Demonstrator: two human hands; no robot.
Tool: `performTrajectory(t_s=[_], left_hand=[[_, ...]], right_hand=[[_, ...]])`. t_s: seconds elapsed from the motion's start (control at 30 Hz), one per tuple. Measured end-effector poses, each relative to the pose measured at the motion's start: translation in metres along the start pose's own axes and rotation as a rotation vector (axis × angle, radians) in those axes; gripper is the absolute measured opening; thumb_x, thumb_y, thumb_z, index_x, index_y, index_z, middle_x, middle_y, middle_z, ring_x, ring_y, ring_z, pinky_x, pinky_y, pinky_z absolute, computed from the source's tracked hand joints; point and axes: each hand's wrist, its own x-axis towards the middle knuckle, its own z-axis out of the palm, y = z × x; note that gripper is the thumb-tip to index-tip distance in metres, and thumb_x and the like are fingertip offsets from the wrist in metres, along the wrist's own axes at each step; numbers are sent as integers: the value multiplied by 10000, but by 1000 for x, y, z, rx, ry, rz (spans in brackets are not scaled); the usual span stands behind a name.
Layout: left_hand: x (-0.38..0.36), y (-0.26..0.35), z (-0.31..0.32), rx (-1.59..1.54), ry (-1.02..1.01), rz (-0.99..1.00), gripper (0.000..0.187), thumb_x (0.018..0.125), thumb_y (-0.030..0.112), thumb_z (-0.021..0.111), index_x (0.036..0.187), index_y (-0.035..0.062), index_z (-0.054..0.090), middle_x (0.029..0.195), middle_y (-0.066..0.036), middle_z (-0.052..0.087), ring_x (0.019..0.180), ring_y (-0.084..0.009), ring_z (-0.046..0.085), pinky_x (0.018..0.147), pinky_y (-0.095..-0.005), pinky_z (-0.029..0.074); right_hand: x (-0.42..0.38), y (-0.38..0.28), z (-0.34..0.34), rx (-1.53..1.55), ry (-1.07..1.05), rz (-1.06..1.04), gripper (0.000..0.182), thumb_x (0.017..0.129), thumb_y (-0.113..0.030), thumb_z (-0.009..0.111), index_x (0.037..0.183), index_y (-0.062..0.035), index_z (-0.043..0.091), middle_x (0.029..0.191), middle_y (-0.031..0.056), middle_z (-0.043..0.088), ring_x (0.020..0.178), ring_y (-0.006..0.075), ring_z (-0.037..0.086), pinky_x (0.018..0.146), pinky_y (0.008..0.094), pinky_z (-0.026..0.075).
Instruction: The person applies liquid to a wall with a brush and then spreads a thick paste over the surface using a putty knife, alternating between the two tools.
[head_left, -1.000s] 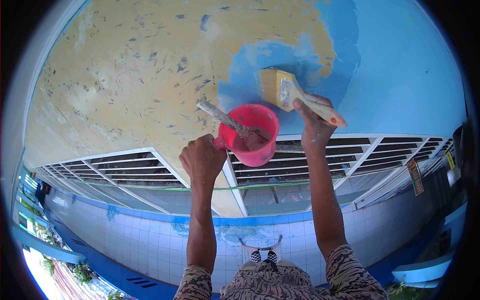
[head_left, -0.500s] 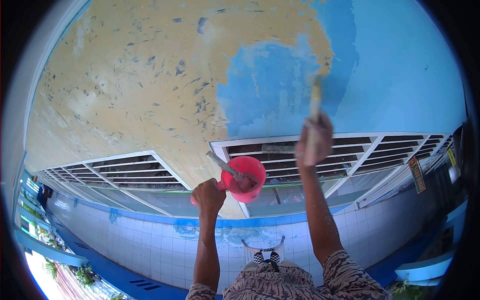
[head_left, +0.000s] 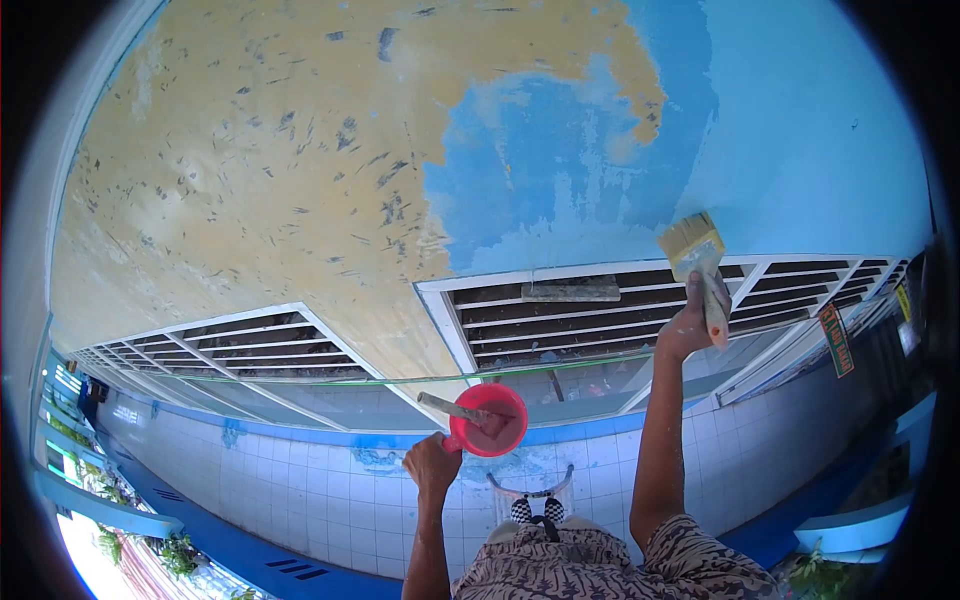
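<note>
My left hand [head_left: 432, 465] is closed round the handle of a red dipper [head_left: 519, 425]. A stick-like tool [head_left: 447, 406] leans in the dipper, its lower end in the contents. My right hand [head_left: 690, 322] grips a wide paintbrush [head_left: 698, 247] by its handle, bristles up, near the lower edge of the wall. Blue paint [head_left: 540, 170] covers the right part of the wall and a ragged patch in the middle. The left part is a marked yellowish surface [head_left: 250, 150].
Slatted vents with white frames [head_left: 440, 288] run below the wall, with windows under them. A thin green line [head_left: 400, 381] crosses in front. Below me are a metal stand [head_left: 571, 480] and white floor tiles [head_left: 300, 490]. A sign [head_left: 836, 341] hangs at the right.
My right hand and the brush have moved right and down, and the brush's wide face now shows. My left hand has lowered with the dipper.
</note>
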Motion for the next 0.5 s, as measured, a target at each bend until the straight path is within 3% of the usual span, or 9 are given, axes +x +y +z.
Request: performTrajectory(t_s=[0.07,0.17,0.23,0.27,0.3,0.37,0.4,0.47,0.5], left_hand=[[-10,0,5,-12,-11,-12,318,773,404,758,740,90,720,708,-190,691,706,-416,686,624,-513,498],[-13,6,12,-29,-29,-2,304,765,390,767,739,92,718,705,-193,689,699,-421,682,617,-511,494],[-8,11,16,-50,-7,-6,366,743,445,793,736,88,711,706,-198,686,712,-428,676,641,-522,499],[-4,15,14,-48,-6,-9,366,743,445,793,736,88,711,706,-198,686,712,-428,676,641,-522,499],[-1,20,11,-55,12,-10,362,745,437,791,734,84,709,708,-201,684,713,-432,675,638,-524,497],[1,27,4,-62,20,-11,358,747,429,789,733,80,707,710,-205,682,714,-435,673,635,-527,496],[5,31,0,-59,56,5,333,774,390,764,714,71,687,704,-200,680,700,-429,672,620,-521,484],[8,35,-7,-71,117,38,333,803,351,734,667,60,643,685,-195,666,672,-421,665,593,-517,459],[9,36,-11,-74,114,38,333,803,351,734,667,60,643,685,-195,666,672,-421,665,593,-517,459]], right_hand=[[-26,-4,6,-278,-167,-308,93,884,38,709,962,-7,685,1150,164,664,1058,293,646,916,416,554],[-92,-25,38,-69,-426,-407,154,836,-13,756,975,-69,717,1172,159,668,1066,324,663,919,419,537],[-131,-41,41,1,-528,-275,205,813,22,756,971,-102,716,1150,173,680,1035,323,693,845,403,565],[-139,-49,36,30,-612,-186,234,819,54,762,996,-80,689,1108,150,683,1026,264,686,862,373,558],[-147,-53,27,31,-617,-183,234,819,54,762,996,-80,689,1108,150,683,1026,264,686,862,373,558],[-162,-59,4,124,-677,160,256,787,61,774,992,-27,647,1098,142,678,928,236,701,812,355,579],[-165,-63,-10,121,-678,158,256,787,61,774,992,-27,647,1098,142,678,928,236,701,812,355,579],[-161,-70,-40,70,-646,919,272,741,65,775,951,18,608,1021,134,680,819,216,700,719,329,605],[-155,-71,-49,67,-646,917,272,741,65,775,951,18,608,1021,134,680,819,216,700,719,329,605]])
